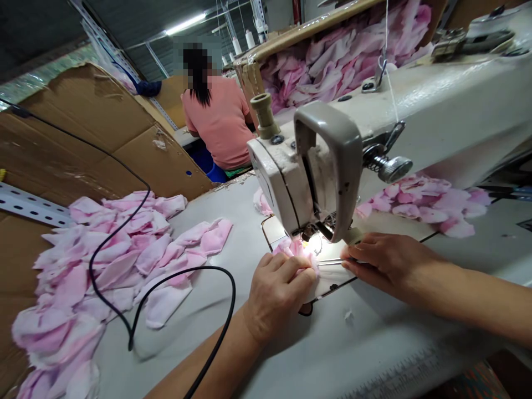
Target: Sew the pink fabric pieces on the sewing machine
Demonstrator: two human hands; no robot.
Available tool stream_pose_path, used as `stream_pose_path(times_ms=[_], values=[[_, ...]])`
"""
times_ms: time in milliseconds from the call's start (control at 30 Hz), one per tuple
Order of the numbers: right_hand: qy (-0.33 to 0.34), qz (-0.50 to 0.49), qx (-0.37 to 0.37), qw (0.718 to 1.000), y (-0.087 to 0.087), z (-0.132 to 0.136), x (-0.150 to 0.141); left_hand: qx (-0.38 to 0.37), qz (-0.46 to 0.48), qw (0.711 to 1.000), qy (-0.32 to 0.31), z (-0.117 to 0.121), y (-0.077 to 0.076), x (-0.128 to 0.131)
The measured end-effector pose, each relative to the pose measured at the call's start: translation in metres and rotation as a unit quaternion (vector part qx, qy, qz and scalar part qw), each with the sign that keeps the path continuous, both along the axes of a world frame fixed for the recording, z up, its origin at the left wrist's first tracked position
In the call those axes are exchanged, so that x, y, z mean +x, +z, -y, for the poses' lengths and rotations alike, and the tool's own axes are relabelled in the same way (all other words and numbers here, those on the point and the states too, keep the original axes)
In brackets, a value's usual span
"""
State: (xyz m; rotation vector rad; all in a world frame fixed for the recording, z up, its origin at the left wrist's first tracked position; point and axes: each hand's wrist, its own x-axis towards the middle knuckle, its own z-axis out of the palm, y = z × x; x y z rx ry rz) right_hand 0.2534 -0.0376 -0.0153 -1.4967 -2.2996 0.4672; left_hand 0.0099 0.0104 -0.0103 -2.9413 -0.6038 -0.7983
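Grey surface (374, 343), white metal sewing machine (277, 172) at two o'clock. Left hand (282, 285) pinches ruffled pink fabric (291, 248), right hand (380, 257) grips silver tweezers (330, 262); feeding seems underway, next needing steady guidance.

Left hand (283, 285) holding fabric (292, 249), sewing machine (272, 174)

Sewing machine (432, 111) is standing on table's (241, 249) right side. Below its head, fabric piece (286, 247) is lying against left hand (280, 293); tweezers (330, 262) are running between it and right hand (386, 263). Fabric heap (72, 285) is covering table's left, cable (208, 268) crossing it. Smaller pile (432, 202) is lying beyond right hand. Behind, person (220, 122) is sitting left of box (307, 31).
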Motion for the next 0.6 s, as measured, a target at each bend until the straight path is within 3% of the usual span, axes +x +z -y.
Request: stream_pose_path(times_ms=[233, 600], values=[[-0.014, 0.039, -0.016, 0.999, 0.004, -0.004, -0.005, -0.001, -0.002, 1.000, 0.001, 0.001, 0.000, 0.000], [-0.024, 0.096, 0.048, 0.994, 0.005, -0.009, -0.013, -0.063, 0.026, 0.998, 0.007, 0.000, -0.002, 0.002]])
